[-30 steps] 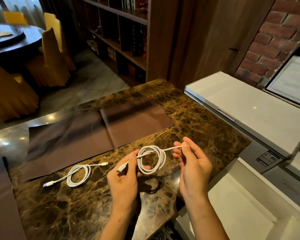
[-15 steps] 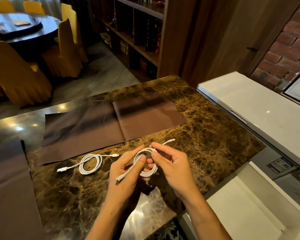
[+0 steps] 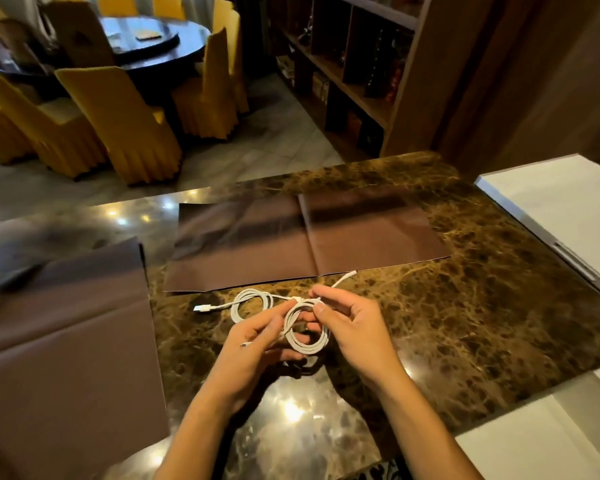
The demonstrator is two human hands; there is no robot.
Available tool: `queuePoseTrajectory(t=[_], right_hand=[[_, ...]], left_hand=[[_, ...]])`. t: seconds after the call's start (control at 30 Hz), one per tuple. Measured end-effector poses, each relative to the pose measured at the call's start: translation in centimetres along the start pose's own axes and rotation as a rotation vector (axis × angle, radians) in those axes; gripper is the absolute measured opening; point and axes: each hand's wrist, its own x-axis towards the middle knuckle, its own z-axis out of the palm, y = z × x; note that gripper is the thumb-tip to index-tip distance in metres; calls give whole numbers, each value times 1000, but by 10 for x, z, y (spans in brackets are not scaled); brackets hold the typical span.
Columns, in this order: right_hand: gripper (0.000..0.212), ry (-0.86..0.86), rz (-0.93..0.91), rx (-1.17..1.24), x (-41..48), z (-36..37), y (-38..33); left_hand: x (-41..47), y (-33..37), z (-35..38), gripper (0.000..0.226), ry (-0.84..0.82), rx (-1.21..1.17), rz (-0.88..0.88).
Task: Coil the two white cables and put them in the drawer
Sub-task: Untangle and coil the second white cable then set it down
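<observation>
Brown marble tabletop [image 3: 499, 323] fills the view. Just above it, both hands hold one coiled white cable [image 3: 307, 349]: the left hand [image 3: 253, 344] pinches the loop's left side and the right hand [image 3: 350, 327] pinches its top. A second white cable [image 3: 234, 308] lies coiled on the tabletop just behind.

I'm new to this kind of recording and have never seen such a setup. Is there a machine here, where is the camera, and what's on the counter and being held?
There is no machine. A person works with bare hands, and the camera sits on their head, looking forward and down. The left hand and right hand together hold a coiled white cable over a brown marble counter. A second white cable, also coiled, lies on the counter just beyond, near the brown sheets.
</observation>
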Motion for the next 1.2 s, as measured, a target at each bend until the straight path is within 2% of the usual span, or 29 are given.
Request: queuePoseTrajectory(t=[0.1, 0.3, 0.43, 0.47, 0.63, 0.73, 0.9, 1.03, 1.2], right_hand=[[31, -35, 17, -111, 8, 11, 9], [25, -50, 25, -278, 13, 35, 32], [14, -61, 24, -404, 4, 46, 47], [12, -53, 4, -460, 1, 49, 50], [16, -26, -190, -739, -8, 55, 56], [19, -14, -301, -794, -10, 56, 61], [20, -23, -367, -799, -13, 56, 73], [23, -14, -417, -842, -17, 58, 82], [40, -95, -478, -990, -28, 55, 88]], left_hand=[[-1, 1, -25, 74, -7, -66, -108], [-9, 3, -61, 73, 13, -126, -266], [-11, 0, -64, 26, 86, 177, -202], [-11, -2, -65, 21, 121, 278, -173], [-10, -10, -65, 23, 248, 892, -49], [-7, -15, -63, 24, 244, 1191, 65], [-13, -25, -60, 30, 226, 1288, 205], [-21, -30, -56, 34, 190, 1429, 244], [-26, -31, -66, 56, 112, 1631, 279]])
